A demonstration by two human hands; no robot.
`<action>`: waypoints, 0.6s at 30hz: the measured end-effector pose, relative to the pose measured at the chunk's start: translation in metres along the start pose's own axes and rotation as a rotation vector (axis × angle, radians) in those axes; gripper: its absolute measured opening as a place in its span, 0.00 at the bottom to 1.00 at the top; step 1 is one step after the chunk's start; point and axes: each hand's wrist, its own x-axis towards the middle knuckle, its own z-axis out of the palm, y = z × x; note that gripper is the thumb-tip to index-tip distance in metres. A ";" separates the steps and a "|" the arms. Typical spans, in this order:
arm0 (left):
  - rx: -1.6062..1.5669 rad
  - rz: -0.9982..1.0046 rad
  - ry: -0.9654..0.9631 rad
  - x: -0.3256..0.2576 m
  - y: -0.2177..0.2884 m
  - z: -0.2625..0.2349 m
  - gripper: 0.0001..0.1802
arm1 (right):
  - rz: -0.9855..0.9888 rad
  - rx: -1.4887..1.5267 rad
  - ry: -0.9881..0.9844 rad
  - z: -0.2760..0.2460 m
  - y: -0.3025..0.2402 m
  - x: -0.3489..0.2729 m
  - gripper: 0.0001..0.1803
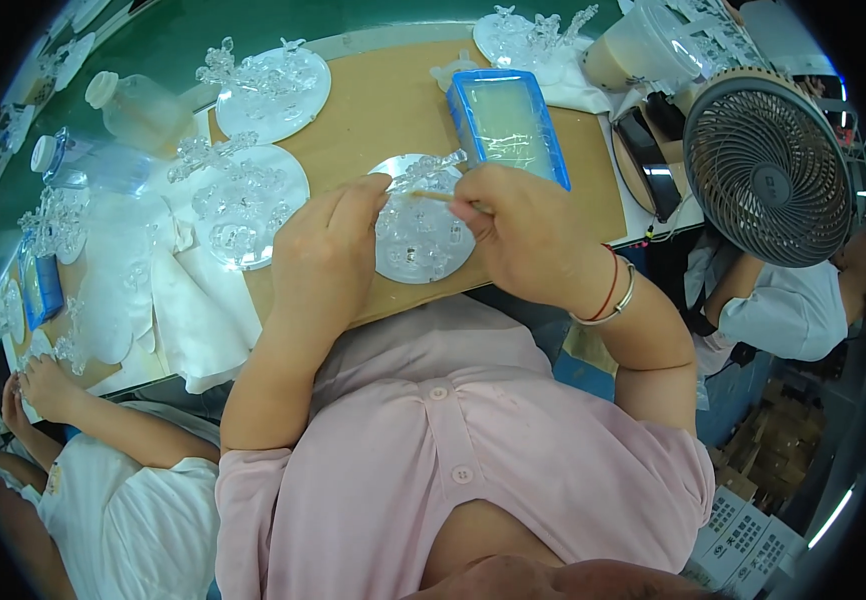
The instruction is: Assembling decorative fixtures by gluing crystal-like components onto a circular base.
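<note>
A round mirror-like disc (pixel 421 262) carrying several small clear ornaments lies in front of me on the brown board. My right hand (pixel 533 232) is closed around a thin tan stick (pixel 433 196), whose tip points left over the disc among the clear pieces. At the disc's left edge my left hand (pixel 328 245) has its fingers pressed together; whatever they pinch is hidden behind them. Just beyond the right hand sits a blue-rimmed rectangular tray (pixel 556 150) with a pale, shiny filling.
More discs with clear ornaments stand at the left (pixel 288 185), behind (pixel 308 90) and at the back. White cloth (pixel 178 310) and clear bottles (pixel 138 115) lie leftward. A fan (pixel 773 180) and a plastic tub (pixel 643 50) stand right. A co-worker's hands (pixel 48 388) work at the far left.
</note>
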 end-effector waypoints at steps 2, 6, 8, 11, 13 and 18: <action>-0.015 -0.041 0.037 0.001 0.001 0.002 0.07 | 0.026 0.023 -0.021 -0.008 0.004 -0.004 0.08; -0.023 -0.021 0.000 0.000 0.000 0.001 0.11 | 0.084 0.060 -0.037 -0.020 0.005 -0.023 0.07; -0.024 -0.029 -0.004 0.001 0.001 0.000 0.10 | 0.113 0.059 -0.053 -0.025 0.008 -0.032 0.06; -0.020 -0.030 -0.019 0.001 0.002 -0.001 0.10 | 0.118 0.087 -0.048 -0.029 0.013 -0.040 0.06; -0.005 -0.023 -0.023 0.002 0.002 0.000 0.10 | 0.080 0.123 -0.065 -0.029 0.019 -0.039 0.06; 0.017 -0.004 0.007 0.002 0.001 0.001 0.11 | 0.056 0.180 -0.152 -0.041 0.036 -0.034 0.06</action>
